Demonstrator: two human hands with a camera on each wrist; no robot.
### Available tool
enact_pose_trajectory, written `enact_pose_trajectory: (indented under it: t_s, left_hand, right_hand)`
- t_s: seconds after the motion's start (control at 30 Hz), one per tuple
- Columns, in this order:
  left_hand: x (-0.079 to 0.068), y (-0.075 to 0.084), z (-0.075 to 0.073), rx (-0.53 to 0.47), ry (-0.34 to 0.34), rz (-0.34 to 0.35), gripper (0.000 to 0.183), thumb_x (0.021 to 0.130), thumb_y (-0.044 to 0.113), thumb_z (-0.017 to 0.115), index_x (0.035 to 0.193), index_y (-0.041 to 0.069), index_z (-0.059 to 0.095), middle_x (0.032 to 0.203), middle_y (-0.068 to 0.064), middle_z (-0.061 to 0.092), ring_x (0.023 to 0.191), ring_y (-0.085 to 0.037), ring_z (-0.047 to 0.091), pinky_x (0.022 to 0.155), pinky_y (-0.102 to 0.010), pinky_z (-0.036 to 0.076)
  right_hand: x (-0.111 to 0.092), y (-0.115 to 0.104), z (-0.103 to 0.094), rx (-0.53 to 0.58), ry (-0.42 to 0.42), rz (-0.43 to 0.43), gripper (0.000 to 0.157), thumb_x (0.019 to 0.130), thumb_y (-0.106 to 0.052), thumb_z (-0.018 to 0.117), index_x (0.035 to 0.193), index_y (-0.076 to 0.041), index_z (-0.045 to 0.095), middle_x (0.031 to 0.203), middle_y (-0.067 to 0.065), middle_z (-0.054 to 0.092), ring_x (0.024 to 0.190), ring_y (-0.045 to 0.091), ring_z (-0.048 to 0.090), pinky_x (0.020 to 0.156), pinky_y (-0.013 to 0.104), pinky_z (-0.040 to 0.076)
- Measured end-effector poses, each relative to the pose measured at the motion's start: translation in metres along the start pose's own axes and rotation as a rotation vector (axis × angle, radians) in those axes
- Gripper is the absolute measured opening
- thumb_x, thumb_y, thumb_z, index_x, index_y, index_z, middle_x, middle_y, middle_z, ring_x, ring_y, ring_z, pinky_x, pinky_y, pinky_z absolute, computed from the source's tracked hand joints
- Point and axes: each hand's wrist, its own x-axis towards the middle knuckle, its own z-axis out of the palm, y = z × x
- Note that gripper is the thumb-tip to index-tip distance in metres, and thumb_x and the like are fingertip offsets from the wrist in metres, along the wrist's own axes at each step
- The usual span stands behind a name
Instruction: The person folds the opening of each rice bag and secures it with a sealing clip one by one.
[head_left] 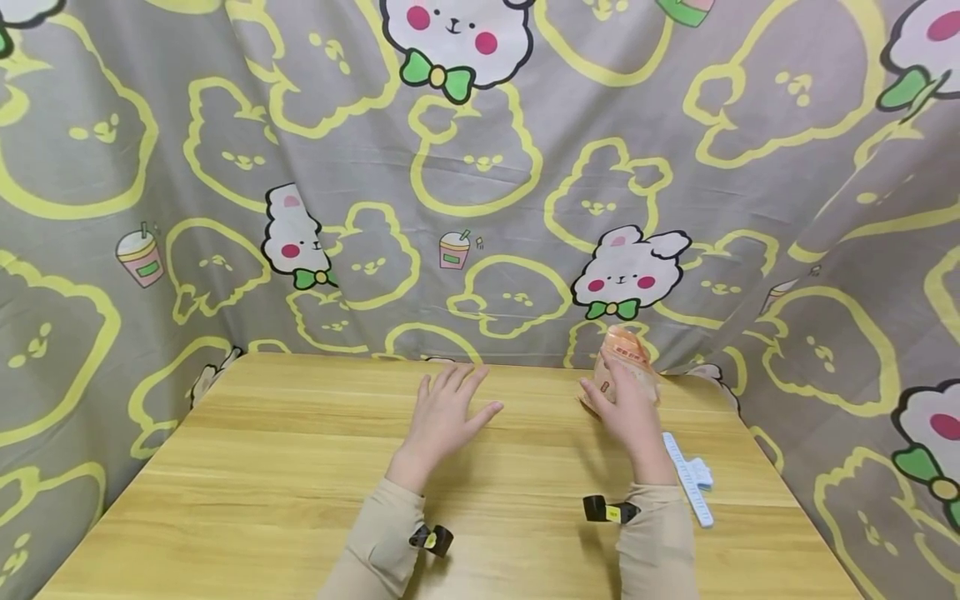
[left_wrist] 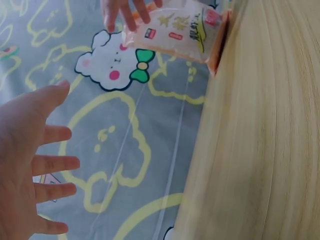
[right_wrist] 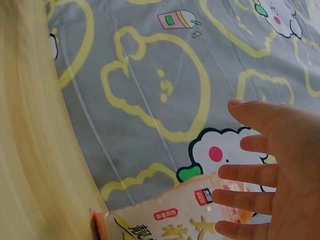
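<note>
A plump plastic food bag [head_left: 636, 354] with orange edges and printed characters stands at the back right of the table, against the curtain. My right hand [head_left: 628, 410] is in front of it, fingers straight and spread, overlapping the bag in the head view. In the right wrist view, the fingertips lie over the upper part of the bag [right_wrist: 175, 212]. My left hand [head_left: 442, 417] hovers above the middle of the table with its fingers spread and nothing in them. The left wrist view shows the bag [left_wrist: 175, 30] beyond that hand.
A light blue bag-sealing clip [head_left: 686, 479] lies on the right side of the wooden table [head_left: 262, 467], beside my right forearm. Grey cartoon-print curtain [head_left: 510, 175] hangs behind the table and along both sides. Each wrist wears a small black camera.
</note>
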Motion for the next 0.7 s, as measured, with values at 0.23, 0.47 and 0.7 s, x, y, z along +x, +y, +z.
enact_pose_trajectory:
  t_s: [0.23, 0.47, 0.7]
  left_hand:
    - [-0.001, 0.003, 0.001, -0.007, 0.056, 0.057, 0.057, 0.094, 0.056, 0.053, 0.139, 0.021, 0.053, 0.137, -0.003, 0.058, 0.132, -0.029, 0.049, 0.108, -0.065, 0.033]
    - [-0.003, 0.009, 0.008, -0.024, 0.126, 0.122, 0.049, 0.093, 0.049, 0.058, 0.132, 0.02, 0.06, 0.128, -0.001, 0.064, 0.123, -0.027, 0.056, 0.105, -0.061, 0.037]
    - [-0.002, 0.018, 0.012, -0.015, 0.195, 0.189, 0.045, 0.092, 0.047, 0.062, 0.128, 0.02, 0.062, 0.122, 0.0, 0.067, 0.117, -0.025, 0.06, 0.102, -0.059, 0.042]
  right_hand:
    - [-0.002, 0.006, -0.012, 0.026, 0.038, 0.05, 0.061, 0.1, -0.038, 0.053, 0.149, -0.006, 0.037, 0.142, 0.025, 0.05, 0.126, 0.045, 0.05, 0.103, 0.063, 0.038]
    - [-0.005, 0.016, -0.023, 0.057, 0.041, 0.145, 0.061, 0.101, -0.041, 0.049, 0.149, -0.007, 0.036, 0.141, 0.023, 0.05, 0.128, 0.044, 0.048, 0.103, 0.065, 0.037]
    - [-0.011, 0.027, -0.032, 0.077, 0.204, 0.158, 0.055, 0.099, -0.035, 0.056, 0.143, -0.004, 0.045, 0.135, 0.024, 0.055, 0.12, 0.043, 0.054, 0.098, 0.06, 0.042]
